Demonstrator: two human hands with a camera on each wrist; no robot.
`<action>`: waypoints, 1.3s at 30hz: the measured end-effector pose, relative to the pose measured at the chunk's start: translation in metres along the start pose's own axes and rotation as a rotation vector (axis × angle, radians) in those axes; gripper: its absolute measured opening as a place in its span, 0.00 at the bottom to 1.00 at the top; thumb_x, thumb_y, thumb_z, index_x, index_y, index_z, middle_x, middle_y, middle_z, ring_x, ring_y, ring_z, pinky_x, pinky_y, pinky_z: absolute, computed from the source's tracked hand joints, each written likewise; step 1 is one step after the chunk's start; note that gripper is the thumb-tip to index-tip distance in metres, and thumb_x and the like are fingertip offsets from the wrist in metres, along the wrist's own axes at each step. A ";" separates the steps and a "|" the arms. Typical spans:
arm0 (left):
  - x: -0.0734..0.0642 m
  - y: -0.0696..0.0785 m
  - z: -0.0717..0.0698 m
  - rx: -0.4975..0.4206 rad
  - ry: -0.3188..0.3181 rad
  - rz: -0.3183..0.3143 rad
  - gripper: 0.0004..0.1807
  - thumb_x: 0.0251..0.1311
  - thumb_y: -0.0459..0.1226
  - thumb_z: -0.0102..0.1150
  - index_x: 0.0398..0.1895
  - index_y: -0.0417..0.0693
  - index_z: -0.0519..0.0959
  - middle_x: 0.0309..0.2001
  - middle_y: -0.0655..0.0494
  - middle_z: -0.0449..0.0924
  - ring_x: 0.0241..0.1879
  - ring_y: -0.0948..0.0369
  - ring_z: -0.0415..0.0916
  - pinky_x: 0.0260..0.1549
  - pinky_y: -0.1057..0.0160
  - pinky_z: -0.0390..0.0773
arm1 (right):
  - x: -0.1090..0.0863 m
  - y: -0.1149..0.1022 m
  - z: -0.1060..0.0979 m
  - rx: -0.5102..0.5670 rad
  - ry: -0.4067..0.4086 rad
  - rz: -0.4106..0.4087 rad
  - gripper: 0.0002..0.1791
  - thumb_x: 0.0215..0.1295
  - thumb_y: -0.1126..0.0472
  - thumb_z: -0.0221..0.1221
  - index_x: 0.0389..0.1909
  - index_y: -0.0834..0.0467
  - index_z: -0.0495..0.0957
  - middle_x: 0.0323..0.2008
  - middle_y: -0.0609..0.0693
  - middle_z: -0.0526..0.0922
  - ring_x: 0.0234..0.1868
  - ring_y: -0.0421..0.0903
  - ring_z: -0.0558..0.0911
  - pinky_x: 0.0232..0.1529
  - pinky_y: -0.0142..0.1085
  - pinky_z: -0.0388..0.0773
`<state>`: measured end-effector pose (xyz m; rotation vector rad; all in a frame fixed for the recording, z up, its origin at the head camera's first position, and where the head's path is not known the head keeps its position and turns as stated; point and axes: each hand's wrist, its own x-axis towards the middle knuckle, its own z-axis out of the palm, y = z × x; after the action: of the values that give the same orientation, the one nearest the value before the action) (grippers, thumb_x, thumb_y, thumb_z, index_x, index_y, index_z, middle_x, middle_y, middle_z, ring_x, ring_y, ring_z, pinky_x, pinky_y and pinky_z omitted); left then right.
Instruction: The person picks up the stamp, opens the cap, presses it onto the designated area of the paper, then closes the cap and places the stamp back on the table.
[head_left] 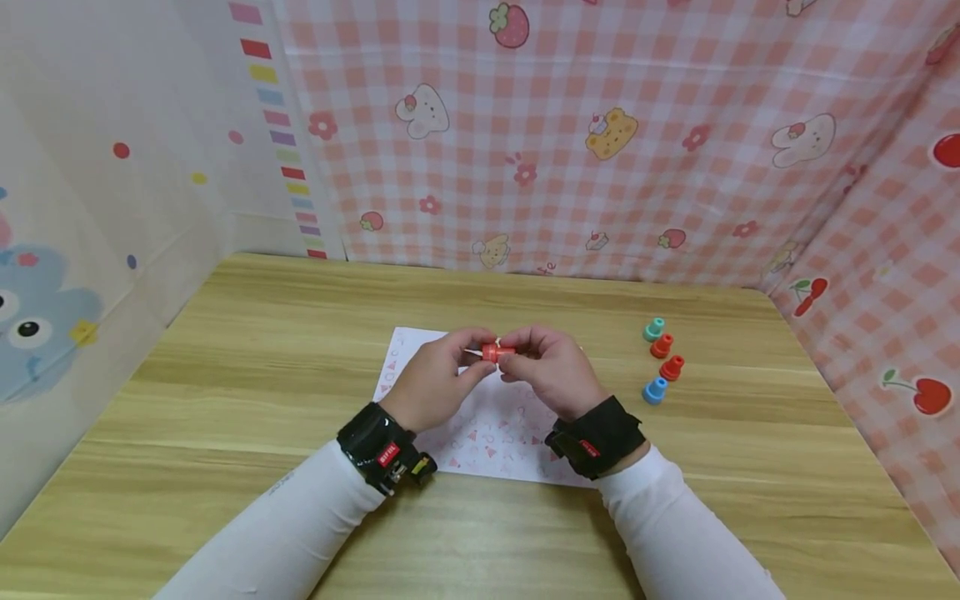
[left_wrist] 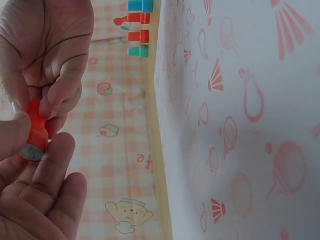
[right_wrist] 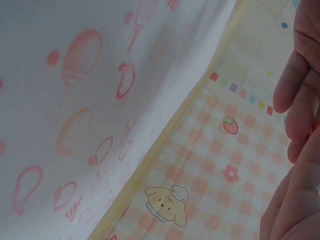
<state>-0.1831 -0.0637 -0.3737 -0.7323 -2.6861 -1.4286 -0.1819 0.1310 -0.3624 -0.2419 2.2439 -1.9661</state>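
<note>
Above a sheet of paper, both hands hold a small red stamp [head_left: 492,353] between their fingertips. My left hand [head_left: 435,379] pinches the end with the grey printing face, which shows a faint round mark in the left wrist view. The narrower end of the stamp [left_wrist: 36,122] is pinched by my right hand [head_left: 555,371]. In the right wrist view, fingers hide nearly all of the stamp. Beneath the hands, the white paper [head_left: 495,454] lies on the table, covered in pink, red and pale orange prints such as shuttlecocks and rackets.
Right of the paper, a teal stamp [head_left: 654,329], two red stamps, one of them the nearer red stamp [head_left: 672,367], and a blue stamp [head_left: 655,391] stand in a loose row. Patterned cloth [head_left: 555,167] hangs behind the wooden table [head_left: 247,358] and along its sides.
</note>
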 end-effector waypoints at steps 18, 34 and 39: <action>0.000 0.000 -0.004 -0.039 0.046 -0.016 0.11 0.73 0.39 0.65 0.55 0.51 0.82 0.48 0.55 0.89 0.40 0.63 0.84 0.38 0.61 0.83 | 0.001 0.000 0.001 -0.082 0.004 0.048 0.11 0.74 0.67 0.63 0.53 0.67 0.82 0.44 0.58 0.88 0.36 0.43 0.86 0.43 0.33 0.87; -0.001 -0.001 -0.006 -0.059 0.045 -0.023 0.10 0.72 0.38 0.65 0.53 0.51 0.82 0.44 0.57 0.88 0.36 0.63 0.80 0.33 0.64 0.78 | 0.000 -0.001 0.003 -0.076 -0.006 0.011 0.12 0.73 0.69 0.62 0.53 0.68 0.84 0.46 0.60 0.89 0.38 0.45 0.88 0.43 0.34 0.88; 0.000 -0.002 -0.007 -0.060 0.034 -0.049 0.10 0.73 0.38 0.65 0.53 0.52 0.82 0.44 0.58 0.87 0.36 0.62 0.79 0.33 0.63 0.79 | 0.001 0.001 0.003 -0.087 0.002 0.005 0.11 0.72 0.71 0.63 0.53 0.68 0.84 0.47 0.61 0.88 0.37 0.44 0.87 0.44 0.33 0.88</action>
<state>-0.1853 -0.0699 -0.3714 -0.6431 -2.6645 -1.5238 -0.1823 0.1276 -0.3641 -0.2445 2.3313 -1.8693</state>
